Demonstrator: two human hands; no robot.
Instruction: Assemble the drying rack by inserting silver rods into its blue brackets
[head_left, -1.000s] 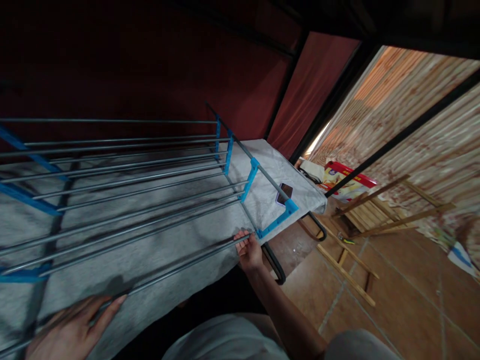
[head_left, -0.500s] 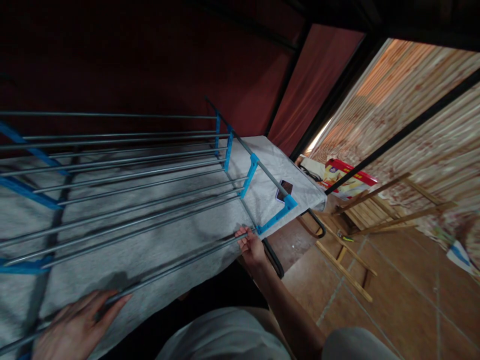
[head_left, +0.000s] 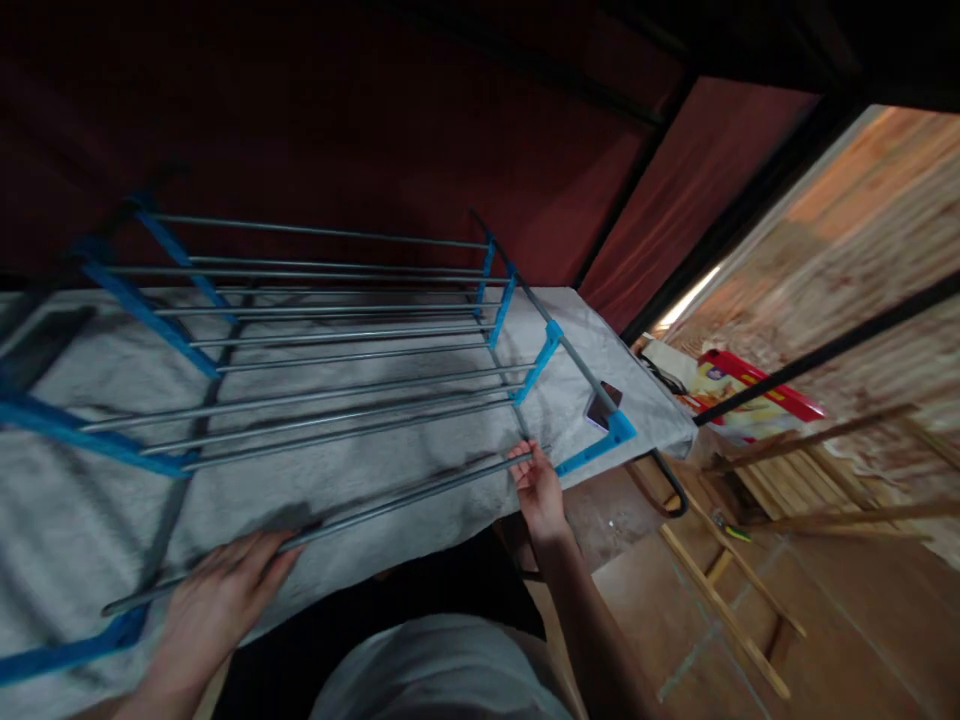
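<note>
The person's left hand (head_left: 225, 590) lies over a loose grey rod (head_left: 412, 498), its fingers (head_left: 251, 550) closed around it from above, with the thumb on the near side. The rod comes out between thumb and fingers and slants away to the right, while its other end sticks out past the back of that hand, close to a blue bracket (head_left: 135, 626) at the lower left; whether the two touch, one cannot tell.

The right hand (head_left: 540, 492) grips the same rod near its far tip. Its fingers (head_left: 517, 466) curl beneath the metal and the thumb presses on top, so the rod sits pinched between them, its tip poking just beyond the thumb. That tip is near the lower end of another blue bracket (head_left: 592, 453), and the join, if there is one, is too blurred to make out.

Between the two hands the rod runs bare above the pale cloth (head_left: 405, 540) covering the desk (head_left: 645, 385). Beyond it stands a rack (head_left: 337, 334) of parallel grey rods set in blue side pieces, well apart from the left fingers. A phone (head_left: 604, 405) lies on the cloth, partly behind the rack's right side
</note>
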